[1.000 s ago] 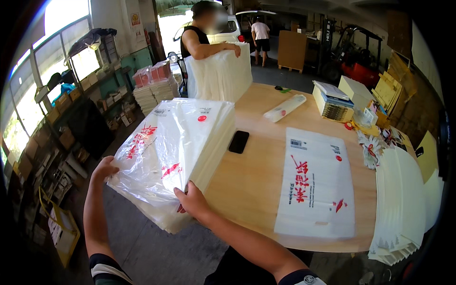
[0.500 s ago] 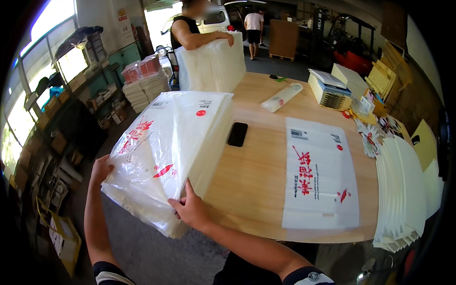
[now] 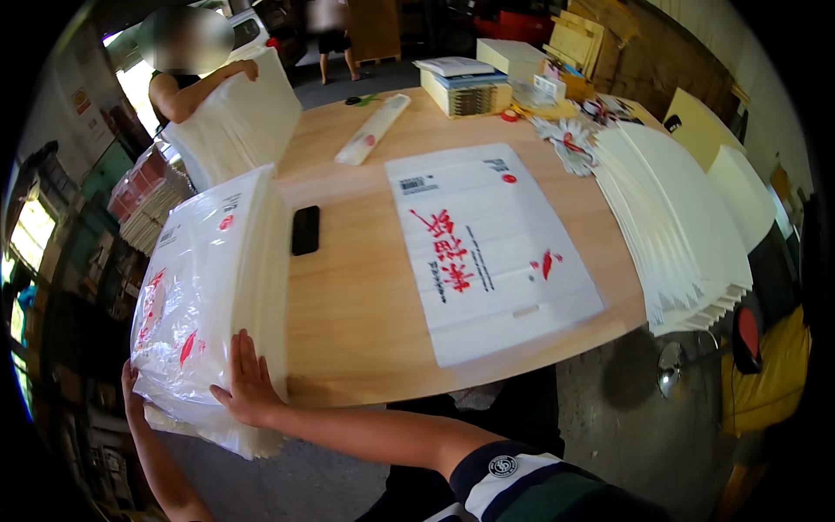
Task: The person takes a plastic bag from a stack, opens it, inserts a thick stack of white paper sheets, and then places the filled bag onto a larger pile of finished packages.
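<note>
A thick stack of clear printed plastic bags (image 3: pixel 204 261) stands at the table's left end, its near end overhanging the edge. The top bag has red and black print and a wrinkled surface. My left hand (image 3: pixel 132 391) grips the stack's near left corner, its fingers partly hidden by the plastic. My right hand (image 3: pixel 250 387) lies with fingers straight and thumb apart along the near right edge of the stack. Nothing is held in it. A single flat printed bag (image 3: pixel 491 261) lies on the wooden table to the right.
A black phone (image 3: pixel 306 230) lies beside the stack. Across the table are a rolled plastic bundle (image 3: pixel 372 130), a box with books (image 3: pixel 465 91) and work gloves (image 3: pixel 567 146). Fanned white sheets (image 3: pixel 674 226) cover the right end. Another person (image 3: pixel 187 96) leans on a second stack (image 3: pixel 239 122).
The view has swung to the right. My right hand has let go of the top bag's pinched edge and now rests flat. The top bag's raised fold has come down.
</note>
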Demonstrator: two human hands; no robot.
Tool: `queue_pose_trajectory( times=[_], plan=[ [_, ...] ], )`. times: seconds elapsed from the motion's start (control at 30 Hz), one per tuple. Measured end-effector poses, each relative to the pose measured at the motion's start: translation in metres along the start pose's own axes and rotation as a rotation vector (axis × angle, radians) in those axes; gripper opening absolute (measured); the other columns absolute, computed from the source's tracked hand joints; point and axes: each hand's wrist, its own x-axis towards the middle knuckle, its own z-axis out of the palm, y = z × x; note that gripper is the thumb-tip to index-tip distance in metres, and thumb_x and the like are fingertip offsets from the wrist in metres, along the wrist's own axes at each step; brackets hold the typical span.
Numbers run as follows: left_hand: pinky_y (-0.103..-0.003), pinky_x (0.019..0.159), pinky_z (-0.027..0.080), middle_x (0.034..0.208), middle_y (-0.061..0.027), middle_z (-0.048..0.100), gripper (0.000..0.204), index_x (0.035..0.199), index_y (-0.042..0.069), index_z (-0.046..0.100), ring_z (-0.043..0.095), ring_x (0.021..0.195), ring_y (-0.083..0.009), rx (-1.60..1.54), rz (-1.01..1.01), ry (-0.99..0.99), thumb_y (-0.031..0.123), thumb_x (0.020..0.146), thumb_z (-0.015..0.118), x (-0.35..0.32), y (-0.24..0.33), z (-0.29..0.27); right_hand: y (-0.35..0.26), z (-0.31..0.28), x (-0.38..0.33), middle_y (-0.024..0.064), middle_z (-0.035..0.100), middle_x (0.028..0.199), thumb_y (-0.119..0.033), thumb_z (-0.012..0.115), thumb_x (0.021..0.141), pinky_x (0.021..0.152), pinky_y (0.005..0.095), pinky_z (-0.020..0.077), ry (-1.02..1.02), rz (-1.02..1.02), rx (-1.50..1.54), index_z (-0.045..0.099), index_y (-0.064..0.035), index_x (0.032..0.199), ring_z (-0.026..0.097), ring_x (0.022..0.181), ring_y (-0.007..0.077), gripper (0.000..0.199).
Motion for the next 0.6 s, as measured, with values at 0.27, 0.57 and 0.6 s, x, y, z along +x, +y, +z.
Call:
queue_pose_trajectory(
  times=[0.27, 0.57, 0.6],
  plan=[
    [-0.048, 0.113, 0.03, 0.139, -0.0205, 0.051, 0.043, 0.137, -0.003, 0.047, 0.049, 0.13, -0.0307, 1.382, 0.513, 0.693, 0.017, 0.099, 0.053, -0.047, 0.207, 0.204, 0.141, -0.225, -0.102, 0.0238, 0.035, 0.149, -0.024, 0.071, 0.085, 0.111, 0.0583, 0.0227, 0.416, -0.513, -0.328, 0.049, -0.0058, 0.139, 0.032, 0.138, 0.0439, 0.061],
    [-0.048, 0.109, 0.037, 0.136, -0.0182, 0.053, 0.052, 0.125, 0.002, 0.058, 0.047, 0.131, -0.0329, 0.558, 0.779, -0.541, 0.025, 0.082, 0.075, -0.176, 0.167, 0.685, 0.263, -0.394, -0.3, 0.0193, 0.035, 0.152, -0.038, 0.059, 0.091, 0.114, 0.0614, 0.0153, 0.48, 0.238, -1.087, 0.05, -0.0134, 0.14, 0.029, 0.142, 0.038, 0.056],
    [-0.049, 0.11, 0.036, 0.136, -0.019, 0.053, 0.054, 0.125, 0.0, 0.057, 0.046, 0.132, -0.0338, 0.535, 0.767, -0.556, 0.03, 0.083, 0.074, -0.179, 0.168, 0.712, 0.264, -0.397, -0.301, 0.0171, 0.036, 0.152, -0.04, 0.058, 0.091, 0.114, 0.0616, 0.0147, 0.473, 0.238, -1.077, 0.05, -0.0132, 0.141, 0.03, 0.142, 0.0367, 0.057]
  ],
)
